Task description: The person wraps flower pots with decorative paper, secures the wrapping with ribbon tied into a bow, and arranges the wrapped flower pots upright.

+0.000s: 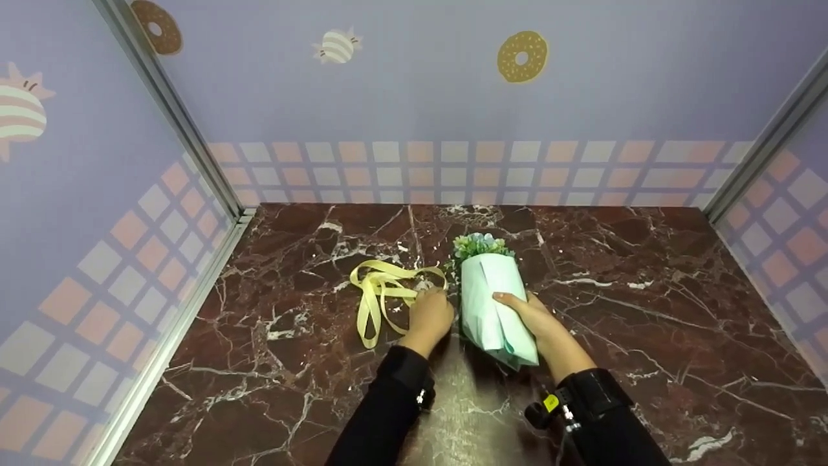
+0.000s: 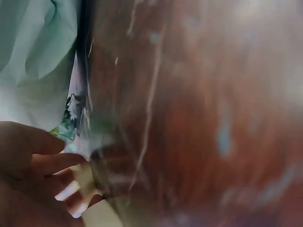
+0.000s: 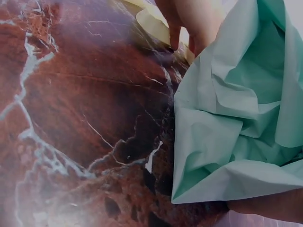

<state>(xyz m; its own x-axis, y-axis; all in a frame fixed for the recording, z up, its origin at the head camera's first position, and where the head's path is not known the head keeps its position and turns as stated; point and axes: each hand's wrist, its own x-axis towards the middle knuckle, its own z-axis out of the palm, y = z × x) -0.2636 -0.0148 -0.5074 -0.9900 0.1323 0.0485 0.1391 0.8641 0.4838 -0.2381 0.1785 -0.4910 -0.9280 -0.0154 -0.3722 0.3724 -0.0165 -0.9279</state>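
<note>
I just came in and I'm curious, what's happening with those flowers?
A person is holding a bunch of flowers wrapped in pale green paper. Their right grip has the wrapping, with the thumb on top. Their left grip is down at a yellow ribbon, though it's hard to tell if it has pinched it. The ribbon lies in loose loops on the dark red tabletop, beside the bunch, and isn't tied around the paper.

Dark red veined tabletop (image 1: pixel 259 395); lilac walls (image 1: pixel 420 110)
Printed doughnuts (image 1: pixel 522 73) and striped sweets (image 1: pixel 337 47) above; pink-and-white checks (image 1: pixel 490 151) below; metal strips (image 1: pixel 172 110) at the corners
</note>
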